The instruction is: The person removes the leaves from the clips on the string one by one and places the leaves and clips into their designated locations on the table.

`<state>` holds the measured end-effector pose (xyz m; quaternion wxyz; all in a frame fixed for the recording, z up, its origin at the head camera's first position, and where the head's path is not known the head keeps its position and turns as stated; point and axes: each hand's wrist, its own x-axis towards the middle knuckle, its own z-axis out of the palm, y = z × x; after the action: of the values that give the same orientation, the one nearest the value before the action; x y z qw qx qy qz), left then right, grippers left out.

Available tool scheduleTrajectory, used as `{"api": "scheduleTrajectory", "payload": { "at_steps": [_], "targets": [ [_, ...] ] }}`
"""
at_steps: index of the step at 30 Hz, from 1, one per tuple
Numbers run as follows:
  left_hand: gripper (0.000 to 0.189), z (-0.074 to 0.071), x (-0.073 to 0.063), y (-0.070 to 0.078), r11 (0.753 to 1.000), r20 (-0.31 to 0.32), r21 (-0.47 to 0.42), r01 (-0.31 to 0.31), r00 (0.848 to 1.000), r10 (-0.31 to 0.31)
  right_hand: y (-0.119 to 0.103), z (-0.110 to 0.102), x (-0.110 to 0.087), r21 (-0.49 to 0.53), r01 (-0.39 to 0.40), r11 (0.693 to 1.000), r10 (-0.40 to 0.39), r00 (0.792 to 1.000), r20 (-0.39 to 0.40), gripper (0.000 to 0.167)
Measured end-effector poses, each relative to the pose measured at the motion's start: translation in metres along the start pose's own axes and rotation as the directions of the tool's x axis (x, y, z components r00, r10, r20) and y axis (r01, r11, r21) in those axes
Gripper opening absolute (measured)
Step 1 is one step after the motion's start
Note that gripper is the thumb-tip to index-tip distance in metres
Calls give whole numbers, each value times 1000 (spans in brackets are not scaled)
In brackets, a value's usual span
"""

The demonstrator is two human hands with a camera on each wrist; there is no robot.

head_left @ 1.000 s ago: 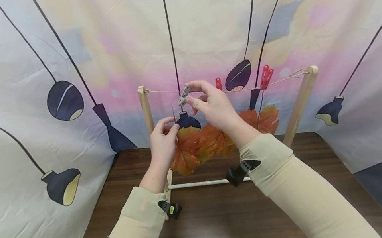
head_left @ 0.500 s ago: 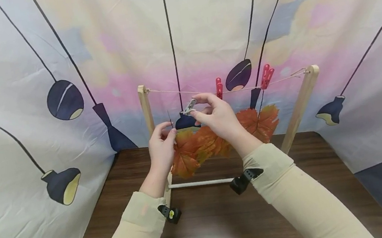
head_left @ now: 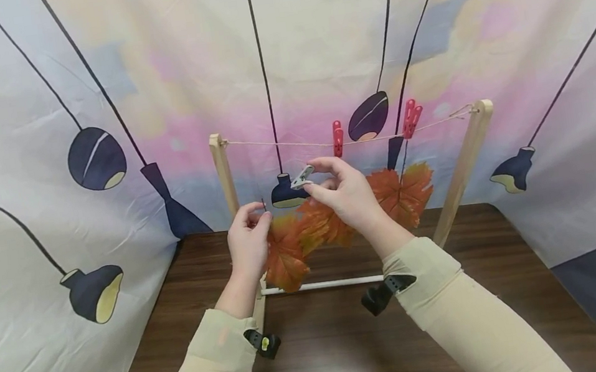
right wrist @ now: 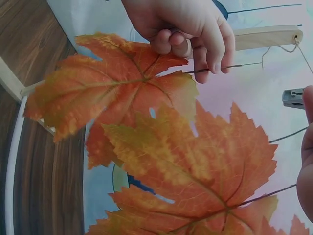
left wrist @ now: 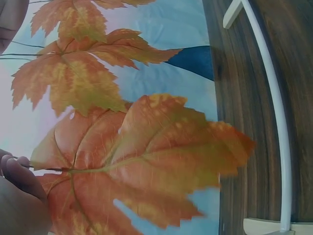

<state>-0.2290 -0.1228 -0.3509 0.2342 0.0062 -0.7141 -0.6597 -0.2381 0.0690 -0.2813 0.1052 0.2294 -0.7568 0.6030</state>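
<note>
Shifted lower since earlier frame: left hand (head_left: 249, 241) pinching leaf stem (right wrist: 240, 65), presumably steadying it upright; right hand (head_left: 351, 194) pinching clothespin (head_left: 302, 176).

We are losing part of the middle leaf (head_left: 323, 225) behind the right hand (head_left: 350, 195) in the head view. Our left wrist view is cropping the left hand (left wrist: 22, 200); in our right wrist view, the cropped right hand is hiding one end of the grey clothespin (right wrist: 292, 98).
</note>
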Motion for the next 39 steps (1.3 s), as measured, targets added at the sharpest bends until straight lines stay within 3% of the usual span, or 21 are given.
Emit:
{"api": "scheduleTrajectory", "payload": {
  "at_steps": [9,16,22,34,39],
  "targets": [
    [15,-4,-8,-13,988,-27,152,-37,999,42,15,0,-15,6,8,1000,-9,1000,25,40],
    [15,-6,-16,-23,990,-16,143,5,1000,-3,25,-1,-24,15,-18,1000,18,1000,19,40],
    [17,-8,-19,-32,990,-19,143,5,1000,-2,31,-2,-30,90,-19,996,18,1000,15,41],
    [15,-10,-31,-54,990,-15,131,48,999,-46,50,-10,-49,185,-92,978,91,996,14,40],
    [15,-10,-36,-63,992,-26,110,68,998,-65,53,-13,-54,161,-94,982,95,996,6,40]
  ]
}}
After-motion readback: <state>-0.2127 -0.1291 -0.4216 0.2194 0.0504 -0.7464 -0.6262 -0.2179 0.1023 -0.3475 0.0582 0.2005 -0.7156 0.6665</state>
